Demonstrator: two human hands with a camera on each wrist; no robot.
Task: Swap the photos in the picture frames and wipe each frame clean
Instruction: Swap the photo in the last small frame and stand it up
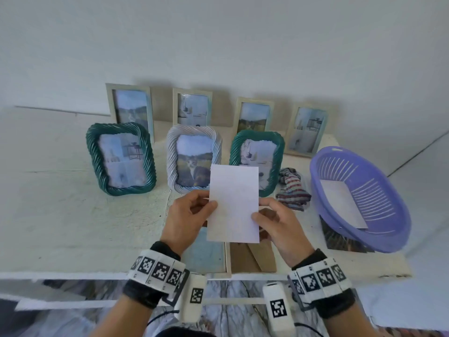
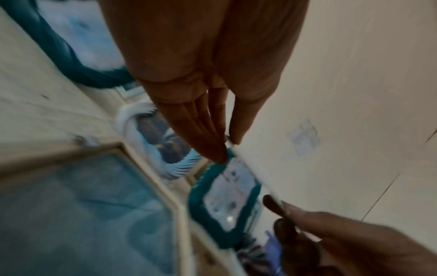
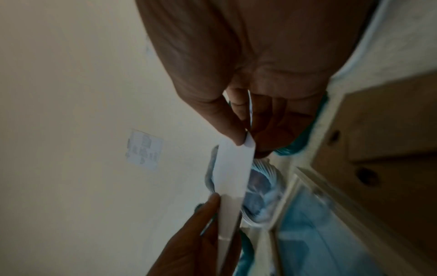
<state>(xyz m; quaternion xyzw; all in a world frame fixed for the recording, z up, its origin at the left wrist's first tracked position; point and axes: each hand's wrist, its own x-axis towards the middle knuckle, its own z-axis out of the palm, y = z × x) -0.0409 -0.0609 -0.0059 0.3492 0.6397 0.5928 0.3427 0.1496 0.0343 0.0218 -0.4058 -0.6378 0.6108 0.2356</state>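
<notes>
White-backed photo (image 1: pixel 233 203) is held upright above the open frame (image 1: pixel 206 255) on the table (image 1: pixel 73 215), left hand (image 1: pixel 187 215) and right hand (image 1: pixel 281 227) each pinching a side edge.

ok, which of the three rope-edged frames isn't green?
The middle one, holding the cat photo. Its twisted border is white; the frames on its left and right are both green.

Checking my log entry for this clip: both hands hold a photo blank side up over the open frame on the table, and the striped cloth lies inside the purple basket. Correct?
Not quite. The striped cloth lies on the table beside the purple basket, not inside it, as the head view shows. The left hand and right hand do hold the photo blank side up over the open frame.
</notes>
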